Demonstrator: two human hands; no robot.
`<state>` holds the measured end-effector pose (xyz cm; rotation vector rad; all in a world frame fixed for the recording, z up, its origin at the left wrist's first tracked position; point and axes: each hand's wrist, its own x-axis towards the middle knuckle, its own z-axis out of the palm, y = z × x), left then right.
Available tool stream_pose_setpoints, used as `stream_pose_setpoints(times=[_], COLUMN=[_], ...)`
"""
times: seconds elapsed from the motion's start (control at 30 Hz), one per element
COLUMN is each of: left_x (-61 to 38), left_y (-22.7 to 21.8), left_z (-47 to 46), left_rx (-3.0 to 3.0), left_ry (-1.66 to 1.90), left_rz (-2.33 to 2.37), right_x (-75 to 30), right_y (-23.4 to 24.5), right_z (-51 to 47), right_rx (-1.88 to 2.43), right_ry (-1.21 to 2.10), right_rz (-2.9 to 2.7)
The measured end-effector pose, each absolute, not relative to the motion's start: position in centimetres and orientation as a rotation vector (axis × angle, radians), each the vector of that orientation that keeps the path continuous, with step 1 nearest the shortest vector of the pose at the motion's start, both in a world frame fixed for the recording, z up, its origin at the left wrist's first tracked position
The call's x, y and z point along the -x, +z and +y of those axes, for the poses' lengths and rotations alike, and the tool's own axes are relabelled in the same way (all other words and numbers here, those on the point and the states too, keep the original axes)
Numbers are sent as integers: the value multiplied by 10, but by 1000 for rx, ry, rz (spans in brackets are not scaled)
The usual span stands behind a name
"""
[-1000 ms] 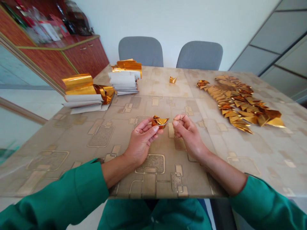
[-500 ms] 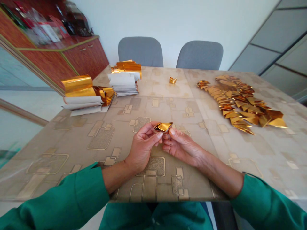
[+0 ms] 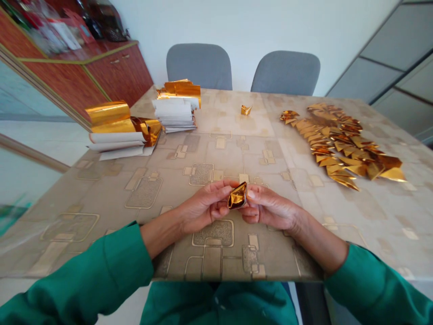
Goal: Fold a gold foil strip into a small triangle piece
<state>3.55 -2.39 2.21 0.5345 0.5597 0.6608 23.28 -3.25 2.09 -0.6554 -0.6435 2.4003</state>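
A small folded gold foil paper ingot [image 3: 237, 197] is held between my two hands above the near part of the table. Its hollow, shiny inside faces me, and it stands tilted with one tip up. My left hand [image 3: 208, 203] pinches it from the left with thumb and fingers. From the right, the thumb and fingers of my right hand [image 3: 270, 207] are closed on its other side. Some of my fingertips are hidden behind the foil.
On the patterned tablecloth [image 3: 142, 192], stacks of gold foil paper [image 3: 117, 135] and white-backed sheets [image 3: 176, 113] lie at left. One folded gold piece [image 3: 246, 109] sits at the back. A pile of folded gold pieces [image 3: 338, 140] spreads at right. Two grey chairs [image 3: 199, 65] stand behind.
The foil ingot has turned from lying level to a steep tilt and come slightly nearer to me. Both hands have shifted their grip around it.
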Motion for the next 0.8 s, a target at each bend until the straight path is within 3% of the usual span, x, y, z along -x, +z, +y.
stream_pose_setpoints(times=[0.33,0.8], left_x=[-42,-46], left_y=[12,8], left_z=[-28,-33], left_rx=[-347,-336], left_ry=[808,889], left_rz=[587,597], right_x=[-215,-203], right_y=[24,19], right_z=[-36,-36], right_rx=[660,610], right_ry=[2206,2172], right_rz=[-352,-368])
